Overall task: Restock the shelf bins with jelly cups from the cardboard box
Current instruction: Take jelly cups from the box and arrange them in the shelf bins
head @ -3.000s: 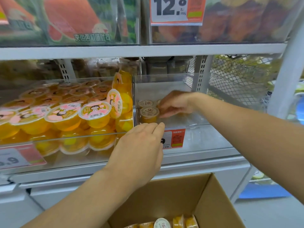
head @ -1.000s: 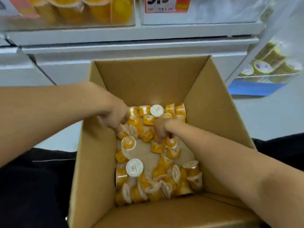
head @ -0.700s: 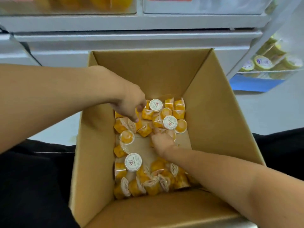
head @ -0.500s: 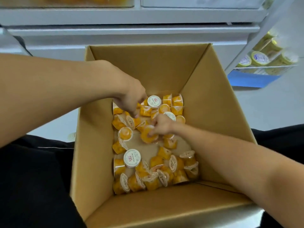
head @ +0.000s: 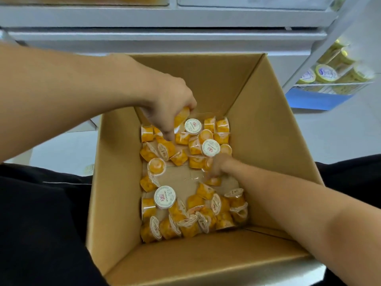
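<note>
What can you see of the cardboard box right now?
The cardboard box is plain brown corrugated card, open at the top, seen from above in front of the grey shelf base. Small orange jelly cups with white foil lids lie jumbled along its far and near ends, leaving bare floor in the middle. The left hand reaches inside holding a cup; the right hand is down among the cups, its grip blurred.

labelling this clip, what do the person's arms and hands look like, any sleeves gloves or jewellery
Both forearms are bare up to the frame edge, with no sleeves in view. The left hand and right hand are bare: no gloves. No watch or bracelet shows at either wrist. The right hand is blurred, so rings cannot be ruled out there.
</note>
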